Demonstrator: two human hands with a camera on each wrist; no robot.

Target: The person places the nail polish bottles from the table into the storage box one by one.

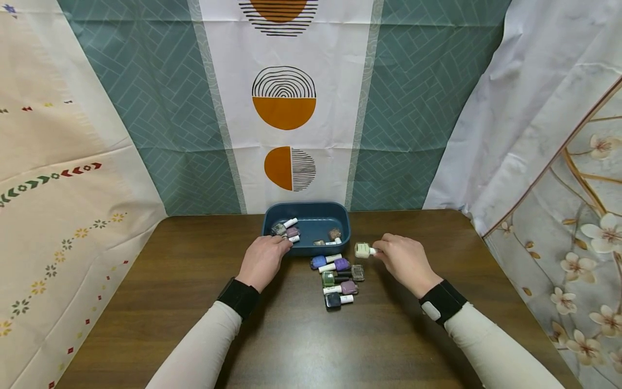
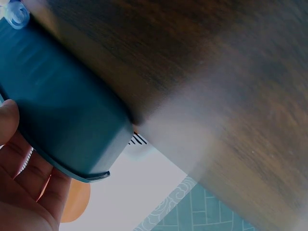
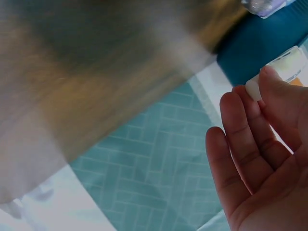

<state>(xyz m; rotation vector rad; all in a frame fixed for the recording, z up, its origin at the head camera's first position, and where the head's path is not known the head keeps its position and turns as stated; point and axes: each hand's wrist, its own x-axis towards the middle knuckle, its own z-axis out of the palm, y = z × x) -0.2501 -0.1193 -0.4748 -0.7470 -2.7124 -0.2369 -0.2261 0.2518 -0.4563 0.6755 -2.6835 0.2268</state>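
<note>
My right hand (image 1: 407, 262) pinches the white cap of a pale cream nail polish bottle (image 1: 362, 250), held just right of the dark blue bin (image 1: 323, 209). In the right wrist view, thumb and forefinger meet at the cap while the other fingers (image 3: 246, 139) extend loosely. At the bin's near left corner, my left hand (image 1: 264, 261) holds the rim. Its thumb (image 2: 8, 120) lies at the outer side, and its fingertips are hidden behind the wall. Inside, a mauve bottle (image 1: 292, 232) and a dark glittery bottle (image 1: 278, 229) lie near that hand.
In front of the bin, several nail polish bottles lie in a column: blue (image 1: 318, 262), purple (image 1: 342, 264), green (image 1: 328, 279), mauve (image 1: 349, 287) and dark navy (image 1: 332, 301) among them. A brown glitter bottle (image 1: 335, 234) lies in the bin's right end. Patterned curtains (image 1: 413, 108) hang behind the table.
</note>
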